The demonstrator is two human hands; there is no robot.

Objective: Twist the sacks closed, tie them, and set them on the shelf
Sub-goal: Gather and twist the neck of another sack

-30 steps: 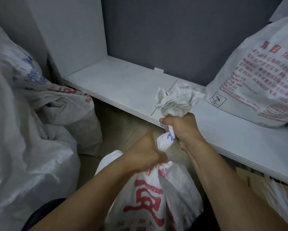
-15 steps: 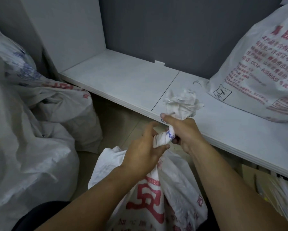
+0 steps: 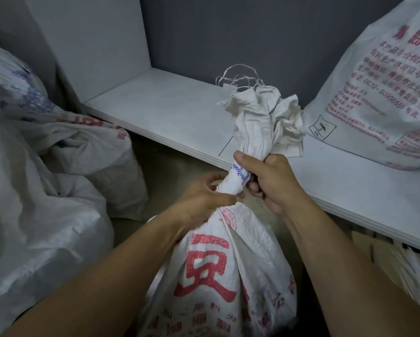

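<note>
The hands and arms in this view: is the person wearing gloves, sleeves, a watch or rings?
No. The left hand and right hand are bare, without gloves or visible rings. The left forearm and right forearm are uncovered to the picture's edge: no sleeve, watch or wristband in sight.

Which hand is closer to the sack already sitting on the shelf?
Right. The right hand grips the twisted neck by the shelf edge, left of the shelved sack; the left hand holds the neck lower, farther left.
</note>
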